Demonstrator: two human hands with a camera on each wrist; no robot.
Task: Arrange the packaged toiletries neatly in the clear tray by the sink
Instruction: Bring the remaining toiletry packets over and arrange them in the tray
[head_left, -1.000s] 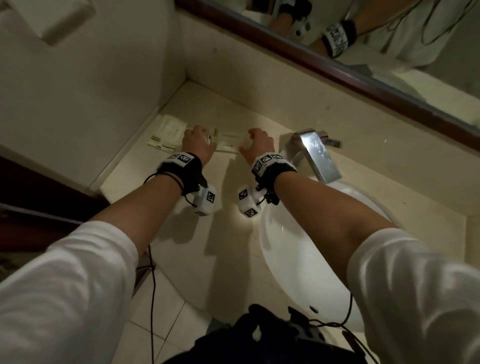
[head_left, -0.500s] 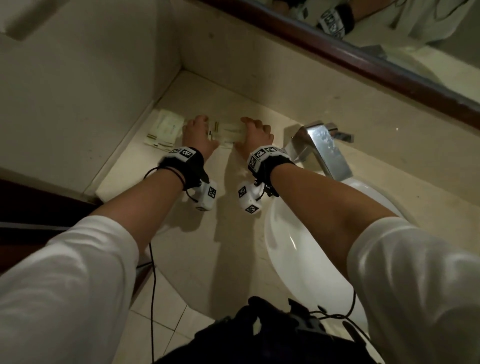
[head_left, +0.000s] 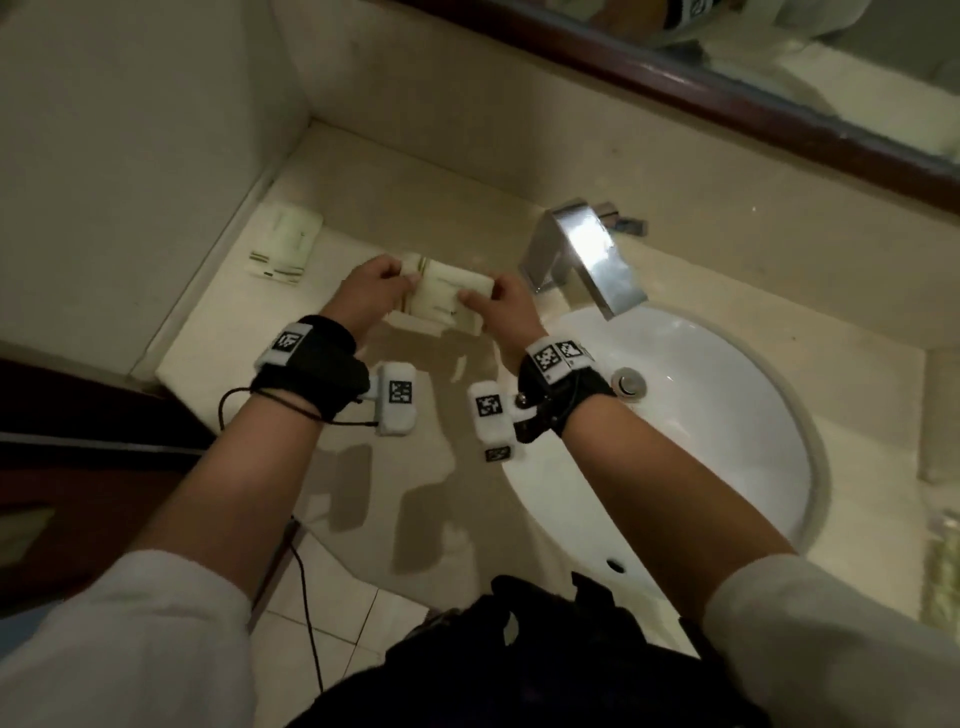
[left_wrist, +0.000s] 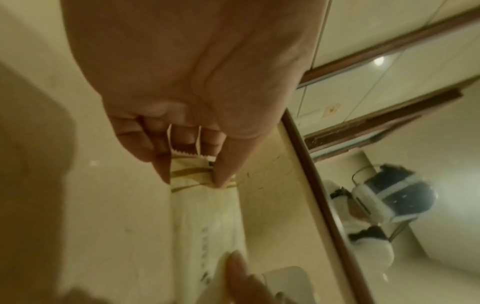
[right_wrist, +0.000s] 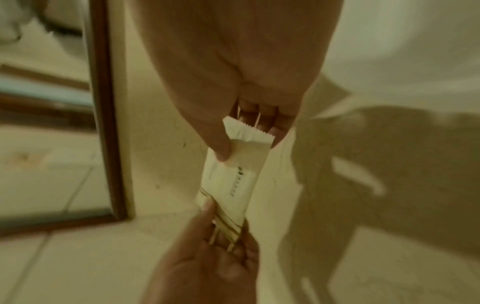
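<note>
Beige stone counter (head_left: 270, 364) in a dim bathroom corner, wall on the left, dark wood-framed mirror (head_left: 727, 93) along the back. White oval sink (head_left: 727, 441) set into the counter on the right, square chrome faucet (head_left: 587, 254) at its rim. Person stands at the counter edge, white sleeves, black wrist straps with marker blocks. Both hands raised above the counter between corner and faucet, holding a small stack of cream packets (head_left: 447, 301) between them. Left hand (head_left: 369, 296) pinches the end printed with gold stripes, thumb on one face, fingers curled behind; left wrist view shows the serrated packet edge (left_wrist: 192, 153) tucked between those fingers. Right hand (head_left: 504, 312) pinches the opposite end, thumb on the top face, fingers curled underneath; right wrist view shows the top packet (right_wrist: 233, 181) stretched from one grip to the other, with small dark print along it. How many packets are in the stack I cannot tell. Another flat packet (head_left: 283, 244) lies on the counter near the left wall, well apart from the hands. Clear tray not made out with certainty.
</note>
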